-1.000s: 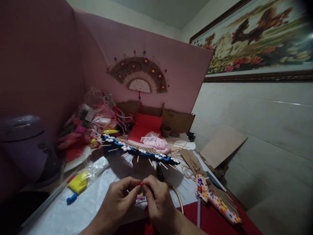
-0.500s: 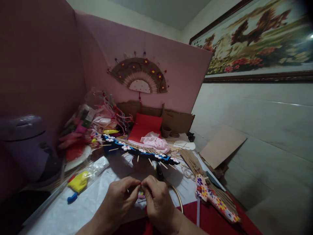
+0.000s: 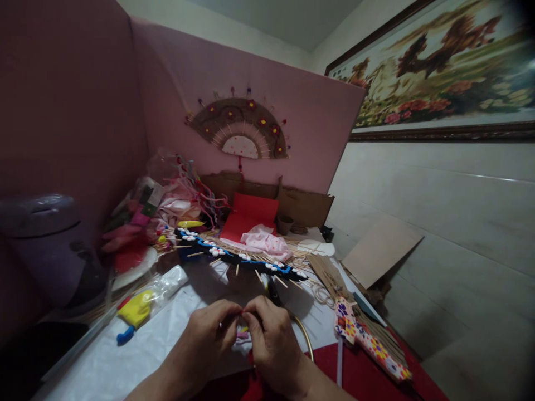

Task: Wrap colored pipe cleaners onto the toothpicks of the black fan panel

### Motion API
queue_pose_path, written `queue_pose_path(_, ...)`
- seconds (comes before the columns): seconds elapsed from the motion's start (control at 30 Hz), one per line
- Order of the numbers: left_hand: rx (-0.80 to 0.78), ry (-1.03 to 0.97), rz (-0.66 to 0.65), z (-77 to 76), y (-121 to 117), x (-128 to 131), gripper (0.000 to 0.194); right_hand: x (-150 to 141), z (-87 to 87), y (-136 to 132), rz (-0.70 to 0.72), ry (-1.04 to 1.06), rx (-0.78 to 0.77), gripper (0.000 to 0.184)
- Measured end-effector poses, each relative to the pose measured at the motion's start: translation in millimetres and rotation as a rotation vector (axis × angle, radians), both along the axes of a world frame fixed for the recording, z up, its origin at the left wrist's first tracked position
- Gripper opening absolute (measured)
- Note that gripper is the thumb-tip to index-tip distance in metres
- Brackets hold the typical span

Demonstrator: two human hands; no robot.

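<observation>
My left hand [image 3: 211,328] and my right hand [image 3: 270,334] meet at the fingertips near the front of the table. Between them a small red piece [image 3: 241,312] is pinched, mostly hidden by the fingers; its material is too small to make out. Just behind the hands lies a black fan-like strip [image 3: 246,263] with white flowers, a blue line and thin sticks poking out. Small pink and yellow bits [image 3: 242,334] show below the fingertips. A brass-coloured ring handle [image 3: 304,334] curves out beside my right hand.
A plastic bag [image 3: 167,281] with a yellow and blue lump [image 3: 136,309] lies left. To the right is a flower-patterned piece [image 3: 371,345] by corrugated cardboard [image 3: 328,273]. Behind are red card [image 3: 251,211] and pink cloth [image 3: 265,242]. A decorated fan [image 3: 238,125] hangs on the panel.
The fingertips have drawn closer together, covering more of the red piece. Both hands stay in nearly the same place, and the other objects have not moved.
</observation>
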State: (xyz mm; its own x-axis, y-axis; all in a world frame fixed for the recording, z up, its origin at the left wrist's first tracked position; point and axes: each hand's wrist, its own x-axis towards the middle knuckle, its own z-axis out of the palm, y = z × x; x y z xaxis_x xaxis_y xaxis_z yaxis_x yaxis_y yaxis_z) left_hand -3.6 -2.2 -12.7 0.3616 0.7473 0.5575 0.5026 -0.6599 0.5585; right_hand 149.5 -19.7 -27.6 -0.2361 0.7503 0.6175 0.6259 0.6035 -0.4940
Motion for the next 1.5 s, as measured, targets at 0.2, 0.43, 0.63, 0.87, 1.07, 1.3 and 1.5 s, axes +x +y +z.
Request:
queue_pose_path(0.2, -0.295, -0.116, -0.075, 12.6, -3.0, -1.2, 0.020, 0.1, 4.5, -0.2, 0.053, 0.035, -0.006, 0.015)
queue_pose_path(0.43, -0.872, -0.499, -0.249, 10.1, 1.0, -1.5, 0.035, -0.1, 5.6, -1.0, 0.023, 0.068, -0.016, 0.015)
queue_pose_path(0.63, -0.851, -0.565, -0.244, 6.8, 1.9, -0.5, 0.034, -0.1, 6.3, -1.0, 0.020, 0.090, -0.010, 0.016)
queue_pose_path(0.87, -0.678, -0.428, -0.163, 9.5, 0.1, -1.7, 0.025, -0.4, 8.2, -3.5, 0.038, 0.058, 0.011, 0.015)
queue_pose_path(1.07, -0.632, -0.452, -0.116, 2.3, -0.4, -0.3, 0.029, -0.7, 5.7, -3.4, 0.064, 0.040, 0.021, 0.014)
queue_pose_path(1.3, -0.942, -0.644, -0.278, 8.3, 0.6, 0.7, 0.036, 0.8, 13.2, -4.6, 0.077, 0.162, -0.056, 0.018)
queue_pose_path(1.5, -1.047, -0.779, -0.250, 0.1, 2.0, 4.0, 0.035, 1.0, 15.9, -4.3, 0.090, 0.174, -0.078, 0.017)
